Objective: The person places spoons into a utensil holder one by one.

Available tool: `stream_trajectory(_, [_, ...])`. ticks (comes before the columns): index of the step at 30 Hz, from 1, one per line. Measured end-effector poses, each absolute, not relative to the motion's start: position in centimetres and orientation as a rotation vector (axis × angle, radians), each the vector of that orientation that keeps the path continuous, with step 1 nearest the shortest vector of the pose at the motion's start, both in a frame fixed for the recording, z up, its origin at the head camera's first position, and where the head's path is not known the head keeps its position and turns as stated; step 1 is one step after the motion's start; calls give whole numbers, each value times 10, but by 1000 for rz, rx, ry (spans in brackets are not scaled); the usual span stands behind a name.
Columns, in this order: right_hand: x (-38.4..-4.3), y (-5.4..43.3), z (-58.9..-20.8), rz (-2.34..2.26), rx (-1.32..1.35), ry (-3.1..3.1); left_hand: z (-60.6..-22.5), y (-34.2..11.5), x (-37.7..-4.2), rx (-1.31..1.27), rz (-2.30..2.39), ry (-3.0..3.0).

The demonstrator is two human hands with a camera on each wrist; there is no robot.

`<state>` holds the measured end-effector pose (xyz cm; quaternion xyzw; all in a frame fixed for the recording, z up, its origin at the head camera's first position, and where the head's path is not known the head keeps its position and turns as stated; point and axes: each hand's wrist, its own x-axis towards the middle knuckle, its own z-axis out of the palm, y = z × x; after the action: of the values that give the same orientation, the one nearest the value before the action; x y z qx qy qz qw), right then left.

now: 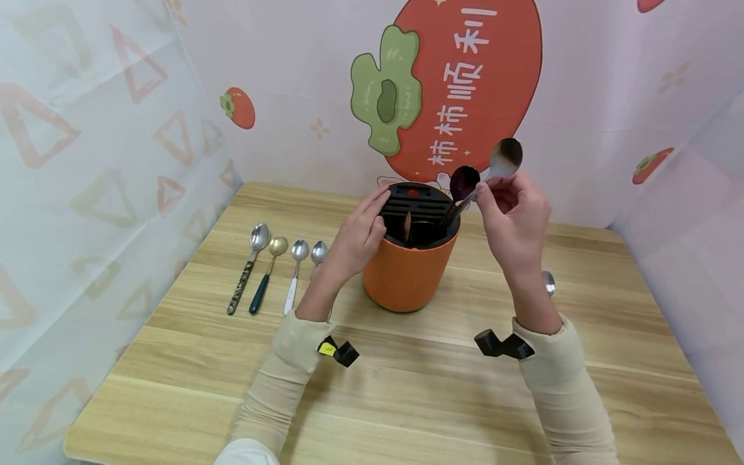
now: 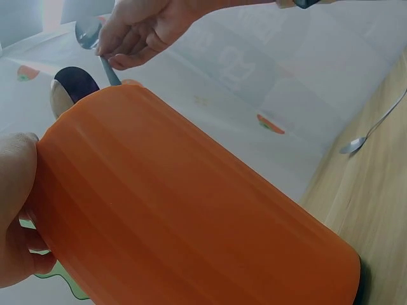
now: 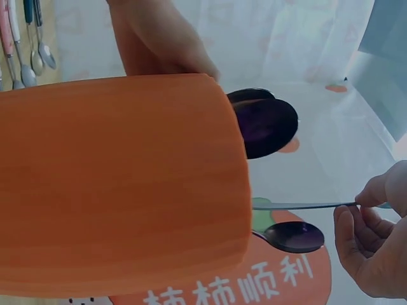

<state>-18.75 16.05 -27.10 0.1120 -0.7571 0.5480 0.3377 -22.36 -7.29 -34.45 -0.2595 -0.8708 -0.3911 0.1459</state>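
An orange utensil holder (image 1: 407, 281) with a black slotted top stands upright on the table. My left hand (image 1: 356, 239) grips its left side at the rim, thumb at the front and fingers towards the back. Between thumb and fingertips, my right hand (image 1: 517, 223) pinches a silver spoon (image 1: 504, 160) just below its bowl. The bowl points up, and the handle slants down to the holder's opening, its lower end hidden. A dark spoon (image 1: 464, 183) stands bowl up in the holder beside it. The right wrist view shows another dark spoon bowl (image 3: 270, 129) above the rim.
Left of the holder lie a spoon with a patterned handle (image 1: 241, 284), a gold spoon with a green handle (image 1: 261, 290), a white-handled spoon (image 1: 292, 290) and one partly covered spoon (image 1: 318, 250). Another spoon (image 1: 549, 283) shows past my right wrist. Printed cloth hangs behind the table (image 1: 418, 394).
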Motion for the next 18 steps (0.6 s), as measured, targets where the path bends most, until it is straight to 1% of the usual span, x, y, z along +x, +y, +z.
stream_trajectory(18, [-195, 152, -306, 1356, 257, -2157, -346, -73, -225, -765, -1109, -2474])
